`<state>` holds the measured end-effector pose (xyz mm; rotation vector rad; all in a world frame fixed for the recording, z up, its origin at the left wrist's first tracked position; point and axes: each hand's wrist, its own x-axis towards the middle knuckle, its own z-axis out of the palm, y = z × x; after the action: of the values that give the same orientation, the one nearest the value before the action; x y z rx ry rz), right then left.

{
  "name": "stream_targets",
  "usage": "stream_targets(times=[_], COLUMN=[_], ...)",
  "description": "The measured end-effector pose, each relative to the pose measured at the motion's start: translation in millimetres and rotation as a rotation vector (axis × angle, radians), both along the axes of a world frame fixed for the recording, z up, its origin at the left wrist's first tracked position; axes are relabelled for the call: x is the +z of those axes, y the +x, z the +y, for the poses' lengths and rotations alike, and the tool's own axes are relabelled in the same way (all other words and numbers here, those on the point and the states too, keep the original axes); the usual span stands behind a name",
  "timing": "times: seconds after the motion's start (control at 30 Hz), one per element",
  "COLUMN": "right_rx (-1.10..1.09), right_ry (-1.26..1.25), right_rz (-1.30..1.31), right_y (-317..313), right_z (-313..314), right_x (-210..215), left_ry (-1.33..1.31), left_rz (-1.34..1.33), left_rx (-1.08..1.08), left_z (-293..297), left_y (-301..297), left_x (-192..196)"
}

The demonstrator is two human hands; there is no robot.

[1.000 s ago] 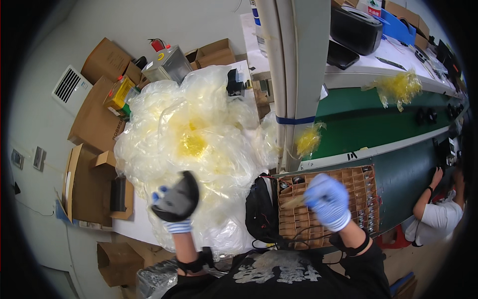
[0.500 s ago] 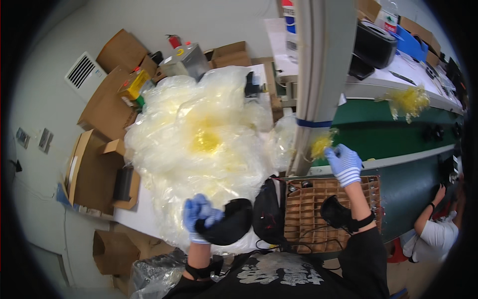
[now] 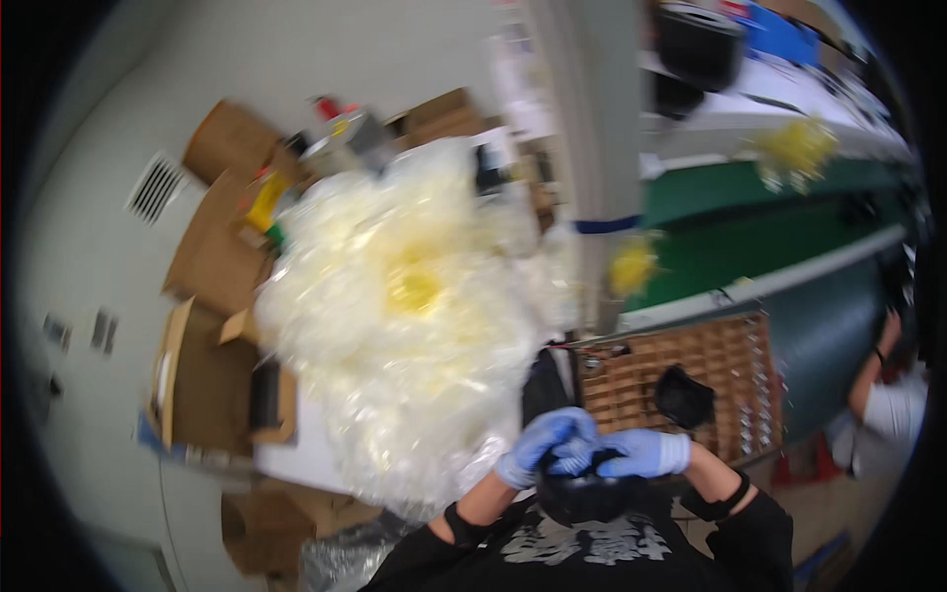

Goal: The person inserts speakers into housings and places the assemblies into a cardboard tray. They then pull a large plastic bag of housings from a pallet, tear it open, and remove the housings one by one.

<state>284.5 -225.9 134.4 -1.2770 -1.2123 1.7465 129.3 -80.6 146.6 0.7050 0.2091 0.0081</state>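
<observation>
Close to my body, my left hand (image 3: pixel 547 446) and my right hand (image 3: pixel 643 454), both in blue-and-white gloves, meet at a black rounded, cup-like piece (image 3: pixel 582 498). The fingers of both hands are bent over its upper edge; motion blur hides the exact grip. Just beyond my right hand, a similar black piece (image 3: pixel 684 397) sits on a brown cardboard divider grid (image 3: pixel 631 380). A dark item (image 3: pixel 545 385) lies between that grid and the large heap of clear plastic bags (image 3: pixel 395 345) to the left.
A grey post (image 3: pixel 592 148) with a blue band rises beyond the grid; a yellow bundle (image 3: pixel 631 266) hangs beside it. Another yellow bundle (image 3: pixel 794 153) hangs by the white shelf. Cardboard boxes (image 3: pixel 212 385) line the left. A co-worker's arm (image 3: pixel 873 365) is at far right.
My right hand has come from beside the yellow bundle down to my body. My left hand has moved right with the black piece, and both hands now meet at it. The view has shifted.
</observation>
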Motion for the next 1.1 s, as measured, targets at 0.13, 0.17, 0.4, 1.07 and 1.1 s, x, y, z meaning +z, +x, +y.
stream_targets(times=[0.13, 0.17, 0.4, 1.07, 1.1], right_rx=[-0.160, -0.293, -1.341, -0.336, -0.437], right_ry=[0.350, 0.302, -0.195, -0.224, -0.190], right_rz=[-0.246, -0.274, -0.018, -0.868, -0.881], right_y=[36.6, 56.5, 212.3, 144.6, 131.6], right_z=[-18.9, -28.5, -79.6, -78.5, -82.3], right_x=[-4.3, -9.1, -84.2, -83.2, -95.7], left_ry=[0.918, 1.261, 0.504, 0.522, 0.559], left_rz=[-0.057, -0.096, 0.059, 0.186, 0.198], left_rx=[0.144, 0.113, 0.212, 0.263, 0.224], left_z=[22.0, 30.5, 46.8, 51.6, 49.8], left_y=[19.8, 22.4, -19.8, -36.3, -33.4], left_x=[-8.9, -9.8, -57.0, -74.5, -71.4])
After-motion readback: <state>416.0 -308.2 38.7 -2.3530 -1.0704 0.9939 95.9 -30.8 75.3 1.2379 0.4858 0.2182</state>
